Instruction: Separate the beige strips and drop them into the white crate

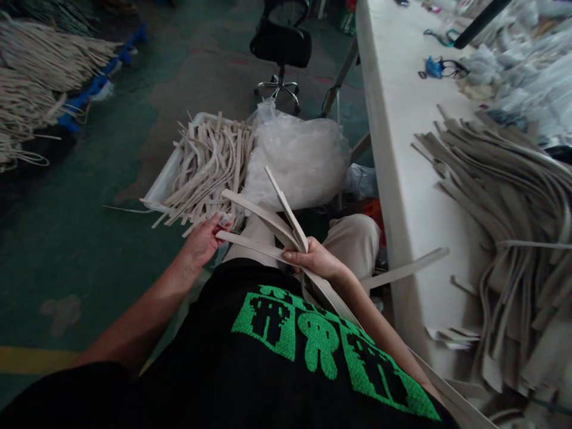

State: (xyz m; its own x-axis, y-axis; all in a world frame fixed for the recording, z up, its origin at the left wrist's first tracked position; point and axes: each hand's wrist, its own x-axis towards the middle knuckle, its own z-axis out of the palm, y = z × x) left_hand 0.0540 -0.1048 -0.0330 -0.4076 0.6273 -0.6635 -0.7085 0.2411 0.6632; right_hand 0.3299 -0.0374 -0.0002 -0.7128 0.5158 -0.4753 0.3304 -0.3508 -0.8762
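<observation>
My right hand [316,260] is closed round several flat beige strips [263,215], whose free ends fan out forward and to the left over my lap. Behind that hand the strips run back beneath my forearm. My left hand [204,239] is closed, with a small whitish, see-through piece [224,221] showing at its fingertips; I cannot make out what it is. Right by those fingers lies the end of one strip [243,241], and whether they grip it is unclear. Just beyond stands a white bin [163,185] heaped with similar strips [214,161].
A stuffed clear plastic bag [299,158] sits beside the bin. On my right, a pale-covered table [388,149] carries a large pile of strips [513,196] and plastic wrapping [540,89]. An office chair [281,44] stands ahead; bundled cords [49,59] lie on a blue pallet [100,83].
</observation>
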